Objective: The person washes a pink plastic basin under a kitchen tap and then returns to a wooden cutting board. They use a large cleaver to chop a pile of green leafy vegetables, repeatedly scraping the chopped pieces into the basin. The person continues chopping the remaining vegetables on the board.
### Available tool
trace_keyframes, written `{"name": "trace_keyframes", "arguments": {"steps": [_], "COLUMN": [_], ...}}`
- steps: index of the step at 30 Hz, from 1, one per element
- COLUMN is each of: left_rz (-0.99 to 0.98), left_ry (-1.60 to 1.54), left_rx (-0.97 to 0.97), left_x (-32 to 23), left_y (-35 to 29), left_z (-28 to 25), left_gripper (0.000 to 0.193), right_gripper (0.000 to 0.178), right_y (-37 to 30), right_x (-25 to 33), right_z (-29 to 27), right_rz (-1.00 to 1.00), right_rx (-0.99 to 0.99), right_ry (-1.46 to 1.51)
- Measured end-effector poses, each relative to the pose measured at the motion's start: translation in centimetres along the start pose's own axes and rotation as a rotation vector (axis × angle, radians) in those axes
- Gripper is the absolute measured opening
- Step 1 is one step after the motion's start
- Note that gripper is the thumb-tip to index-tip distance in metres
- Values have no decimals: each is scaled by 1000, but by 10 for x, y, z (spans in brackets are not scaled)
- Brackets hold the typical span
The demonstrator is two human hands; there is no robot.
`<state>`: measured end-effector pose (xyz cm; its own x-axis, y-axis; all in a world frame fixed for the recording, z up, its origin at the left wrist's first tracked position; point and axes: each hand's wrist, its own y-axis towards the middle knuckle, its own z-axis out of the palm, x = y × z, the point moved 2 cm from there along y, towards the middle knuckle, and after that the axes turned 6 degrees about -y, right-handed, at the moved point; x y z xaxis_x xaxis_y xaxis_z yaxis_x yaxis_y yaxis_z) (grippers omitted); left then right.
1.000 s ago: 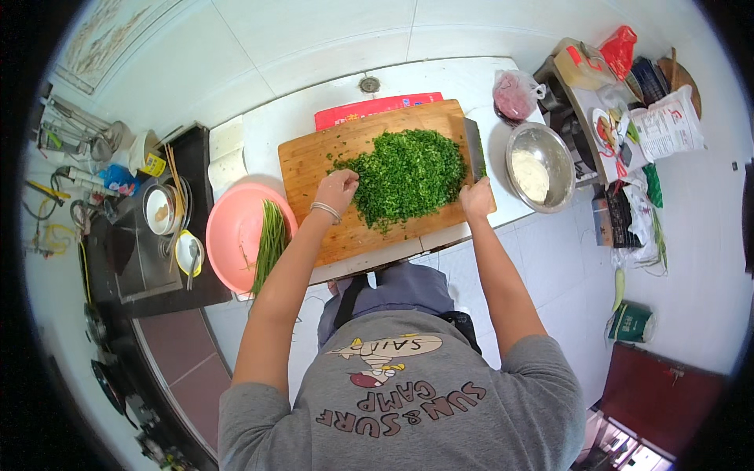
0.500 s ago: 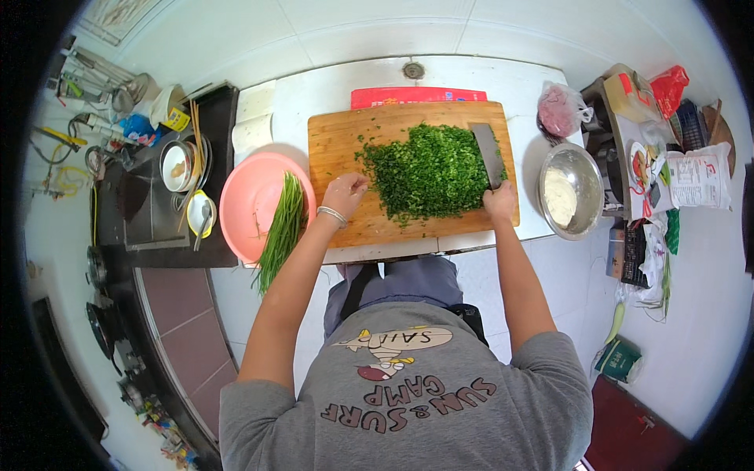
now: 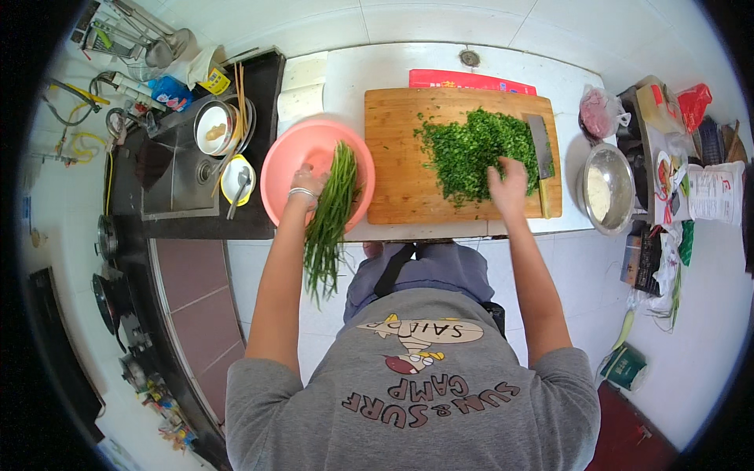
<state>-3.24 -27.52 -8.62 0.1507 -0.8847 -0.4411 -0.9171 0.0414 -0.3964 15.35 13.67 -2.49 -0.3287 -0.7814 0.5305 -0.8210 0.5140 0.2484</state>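
Observation:
In the pink basin (image 3: 276,161), my left hand (image 3: 309,182) reaches in beside a bunch of long green chives (image 3: 333,212); its fingers are blurred and partly hidden. The chives lean over the near rim, their ends hanging past it. Over the wooden cutting board (image 3: 393,177), my right hand (image 3: 509,187) holds nothing, its fingers loosely apart at the near edge of a pile of chopped chives (image 3: 471,149). Just right of that hand lies a cleaver (image 3: 539,149), flat on the board, its handle toward me.
A metal bowl of pale dough or flour (image 3: 606,188) stands right of the board, with a bagged pinkish food (image 3: 599,110) behind it. To the left are a sink (image 3: 181,192), stacked bowls (image 3: 214,129) and a small dish with a spoon (image 3: 236,179). A red sheet (image 3: 471,81) lies behind the board.
My right hand has let go of the cleaver and moved left to the chopped pile. My left hand has gone from the board into the basin. The view has shifted, moving the scene rightward.

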Motion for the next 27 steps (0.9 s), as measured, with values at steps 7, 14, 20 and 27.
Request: {"name": "trace_keyframes", "arguments": {"steps": [7,14,20,27], "left_rz": [-155,-152,48,102], "left_ry": [325,295,74,-276], "left_rx": [314,-1,-29,198], "left_x": [-46,-38,2,7], "left_y": [-12,-8,34,54], "left_z": [28,77,96,22], "left_gripper": [115,98,71,63], "right_gripper": [30,28,26,25], "right_y": [-58,-92,-108,-105], "right_x": [146,190,186,184], "right_z": [89,106,98,102], "right_rz": [64,87,181,206], "right_rx": [347,329,326,336], "right_ry": [250,236,233,233]}}
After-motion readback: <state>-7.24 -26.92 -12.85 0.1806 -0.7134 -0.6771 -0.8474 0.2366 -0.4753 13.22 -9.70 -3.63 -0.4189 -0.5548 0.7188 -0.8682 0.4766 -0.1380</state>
